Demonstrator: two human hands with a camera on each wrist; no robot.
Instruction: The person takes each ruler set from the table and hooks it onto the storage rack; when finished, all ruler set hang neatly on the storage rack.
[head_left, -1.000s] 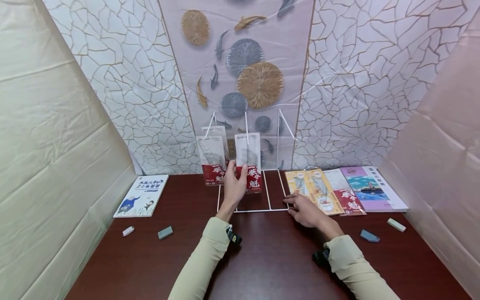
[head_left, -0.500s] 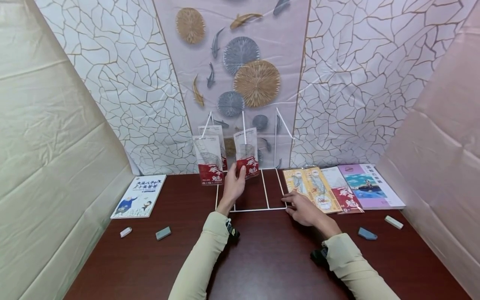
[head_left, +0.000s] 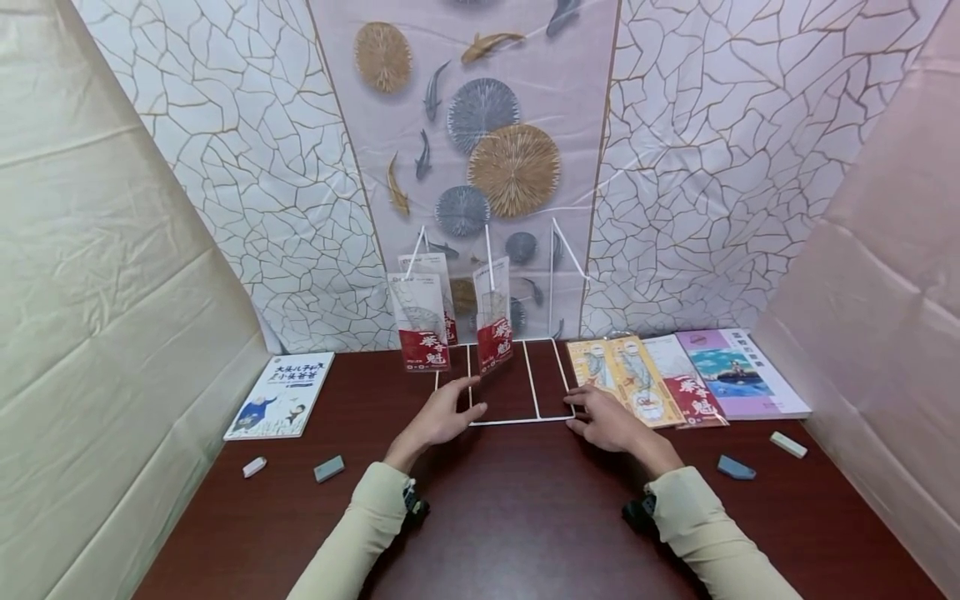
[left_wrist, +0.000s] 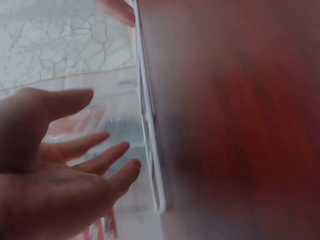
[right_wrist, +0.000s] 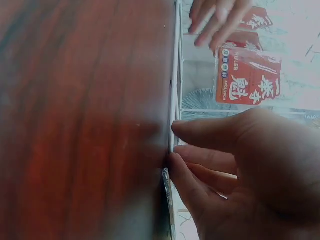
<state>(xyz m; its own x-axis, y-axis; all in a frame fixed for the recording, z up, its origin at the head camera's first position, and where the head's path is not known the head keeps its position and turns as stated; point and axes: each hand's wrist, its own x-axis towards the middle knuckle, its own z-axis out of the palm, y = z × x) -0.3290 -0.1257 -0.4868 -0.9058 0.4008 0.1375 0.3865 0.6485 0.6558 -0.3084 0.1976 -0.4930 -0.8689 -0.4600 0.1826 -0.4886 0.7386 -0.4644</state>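
Taking the clock from the base of the white wire rack (head_left: 510, 422) on the dark red-brown table (head_left: 495, 508), we locate the left hand (head_left: 441, 414) at 8 o'clock, holding nothing, fingers spread. At 4 o'clock, we see the right hand (head_left: 609, 419) pinching the rack's near corner. We find one flat white-and-red ruler packet (head_left: 493, 321) standing tilted in the rack towards 12 o'clock, and two matching packets (head_left: 423, 325) towards 10.

Hanging red-and-white packet (right_wrist: 248, 75), right wrist view: "RULER", "一举夺魁"; finer print unclear. Flat red-and-white packet (head_left: 681, 375), head view: same four characters. White book (head_left: 279, 396): "大头儿子和小头爸爸". Purple-and-white book (head_left: 729, 377): title illegible.
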